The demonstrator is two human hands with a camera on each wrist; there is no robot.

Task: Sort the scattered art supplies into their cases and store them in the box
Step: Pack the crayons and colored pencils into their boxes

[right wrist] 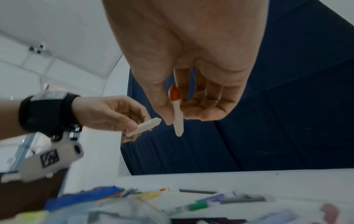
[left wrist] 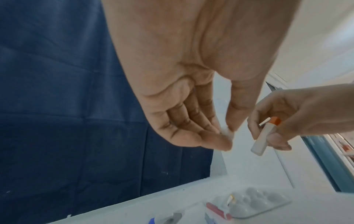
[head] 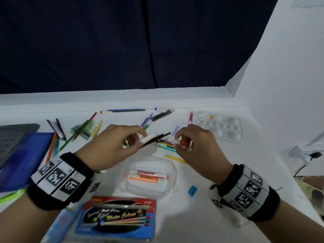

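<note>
Above the middle of the white table, my left hand pinches a white pen cap between thumb and fingertips. A short way to its right, my right hand grips a white marker with a bare orange tip. Cap and marker are close but apart. Below the hands stands a clear plastic case holding a few white and orange markers. A printed water colour pen pack lies at the near edge. Loose pens and pencils are scattered under and behind the hands.
A clear paint palette sits at the back right with a marker on it. A blue box and a dark tray are at the left edge. A small blue cap lies right of the case. A wall closes off the right side.
</note>
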